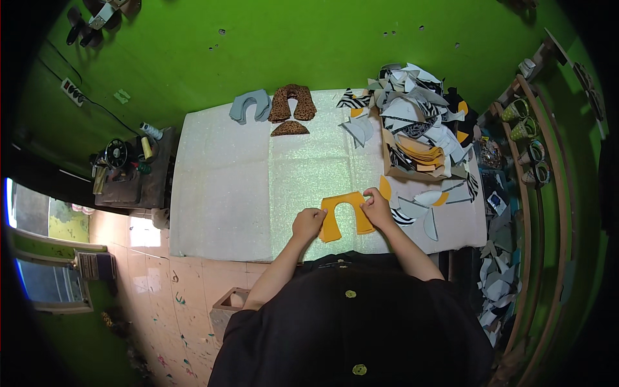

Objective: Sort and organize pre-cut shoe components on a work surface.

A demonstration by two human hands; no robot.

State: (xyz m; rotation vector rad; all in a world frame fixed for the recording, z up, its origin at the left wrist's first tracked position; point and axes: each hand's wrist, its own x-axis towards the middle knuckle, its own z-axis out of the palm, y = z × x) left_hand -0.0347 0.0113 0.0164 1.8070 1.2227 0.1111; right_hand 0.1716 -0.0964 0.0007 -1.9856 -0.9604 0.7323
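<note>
A yellow U-shaped fabric piece [331, 222] lies near the front edge of the table, its opening toward me. My left hand [309, 224] grips its left side, fingers closed on the edge. At its upper right, my right hand [376, 208] pinches the other side. Just beyond the right hand is a small yellow offcut [385, 187]. At the back of the table sit a stack of grey U-shaped pieces [242, 107] and a stack of leopard-print U-shaped pieces [282, 103]. A leopard-print half-round piece [290, 129] lies in front of the latter.
A cardboard box [412, 175] heaped with white, zebra-print and yellow scraps stands at the table's right. Loose offcuts [425, 205] spread in front of it. On the left is a sewing machine [116, 155]. Slippers [523, 126] hang on a wooden rack at right.
</note>
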